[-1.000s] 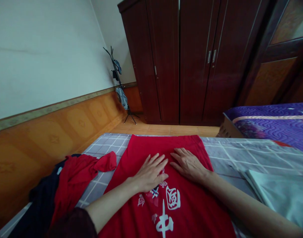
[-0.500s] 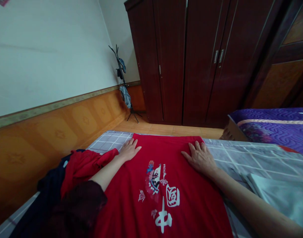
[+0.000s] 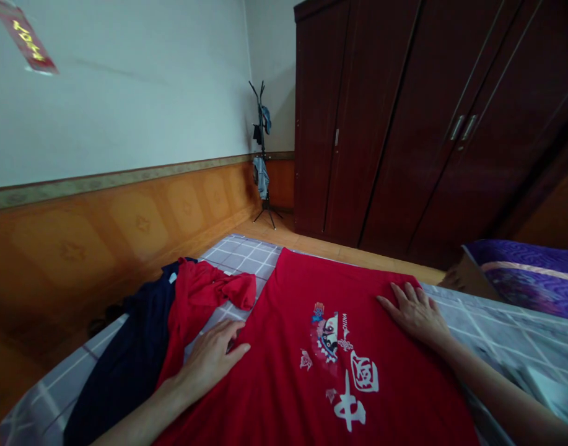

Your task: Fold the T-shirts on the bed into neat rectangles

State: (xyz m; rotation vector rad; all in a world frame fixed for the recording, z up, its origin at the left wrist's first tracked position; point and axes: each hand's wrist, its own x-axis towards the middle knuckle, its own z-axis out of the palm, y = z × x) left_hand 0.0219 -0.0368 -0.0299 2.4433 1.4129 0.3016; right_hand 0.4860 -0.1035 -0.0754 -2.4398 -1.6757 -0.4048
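A red T-shirt [image 3: 306, 279] with white characters, "CHINA" lettering and a colourful print lies spread on a checked bed sheet [image 3: 244, 253]. My right hand [image 3: 418, 314] rests flat on the shirt near its far right corner, fingers spread. Along the shirt's left edge is my left hand [image 3: 215, 352], its thumb apart from the bent fingers and no cloth visibly gripped. Just beyond that hand lies a crumpled red garment [image 3: 204, 288], partly over a dark blue garment [image 3: 130, 347].
Pale folded cloth [image 3: 550, 390] lies at the right, partly behind my forearm. Past the bed stand a dark wooden wardrobe [image 3: 371, 124] and a black coat rack [image 3: 264, 145]. A purple-covered surface [image 3: 534, 272] is at the right, and an orange-panelled wall [image 3: 139, 223] runs along the left.
My left hand has moved from the shirt's far left corner back toward me along its left edge. My right hand stays on the shirt. The view has turned left.
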